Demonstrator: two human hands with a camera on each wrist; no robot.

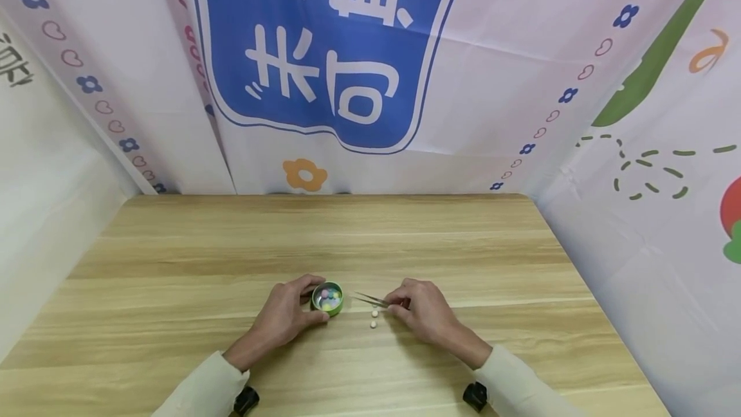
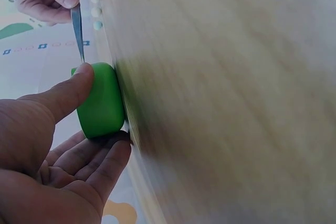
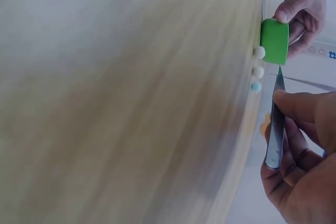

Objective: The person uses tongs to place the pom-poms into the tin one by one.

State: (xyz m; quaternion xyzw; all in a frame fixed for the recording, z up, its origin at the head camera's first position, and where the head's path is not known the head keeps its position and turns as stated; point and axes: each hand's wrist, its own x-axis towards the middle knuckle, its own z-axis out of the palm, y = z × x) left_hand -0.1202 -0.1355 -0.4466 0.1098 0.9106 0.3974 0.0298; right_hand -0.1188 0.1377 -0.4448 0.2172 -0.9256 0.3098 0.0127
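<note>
A small round green tin point(image 1: 328, 300) stands on the wooden table with several pink, yellow and teal balls inside. Around its side curve the thumb and fingers of my left hand point(image 1: 283, 311). My right hand point(image 1: 424, 311) pinches metal tweezers point(image 3: 276, 135) between thumb and fingers, their tips pointing left toward the tin. In the head view the two prongs are slightly apart, with nothing seen between them. Below the tweezers, a white ball point(image 1: 373, 324) and another white ball point(image 1: 375, 314) lie on the table. A pale blue ball point(image 3: 256, 87) is lined up with them in the right wrist view.
The wooden table point(image 1: 231, 243) reaches back to a hanging printed cloth point(image 1: 475, 95) with a blue panel. More cloth point(image 1: 666, 262) hangs along the right side, and a pale wall point(image 1: 52, 166) borders the left. Both forearms wear light sleeves and black wrist straps.
</note>
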